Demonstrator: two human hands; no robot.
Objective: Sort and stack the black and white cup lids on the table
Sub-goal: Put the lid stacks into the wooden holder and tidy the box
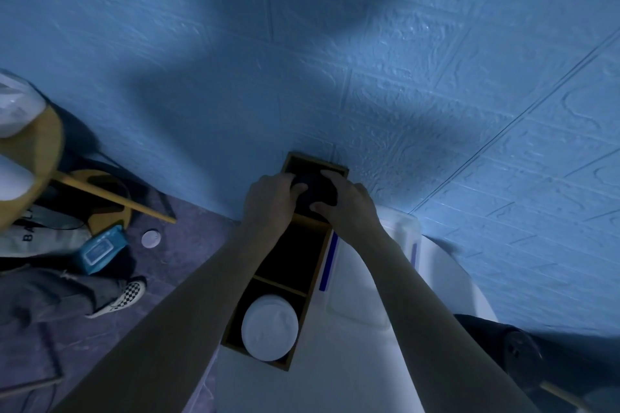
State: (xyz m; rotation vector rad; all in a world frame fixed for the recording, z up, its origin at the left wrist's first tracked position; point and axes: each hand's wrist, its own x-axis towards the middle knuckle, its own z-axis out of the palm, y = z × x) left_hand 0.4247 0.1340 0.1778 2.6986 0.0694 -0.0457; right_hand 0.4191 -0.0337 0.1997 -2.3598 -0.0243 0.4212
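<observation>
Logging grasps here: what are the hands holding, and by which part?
The left hand and right hand grip the black lids by opposite edges, inside the box.

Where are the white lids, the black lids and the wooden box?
white lids [270,329]: head view, top of stack.
black lids [313,193]: head view, dark top face.
wooden box [317,163]: head view, far rim.

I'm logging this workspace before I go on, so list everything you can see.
black lids: number unclear, black, far compartment of box
white lids: one stack, white, near compartment
wooden box: one, brown, three compartments, on table
table: one, white, under box
clear container: one, blue stripes, right of box
wipes pack: one, blue, floor at left
round disc: one, white, floor beside pack
checkered shoe: one, black and white, floor at left
left hand: one, gripping black lids
right hand: one, gripping black lids
</observation>
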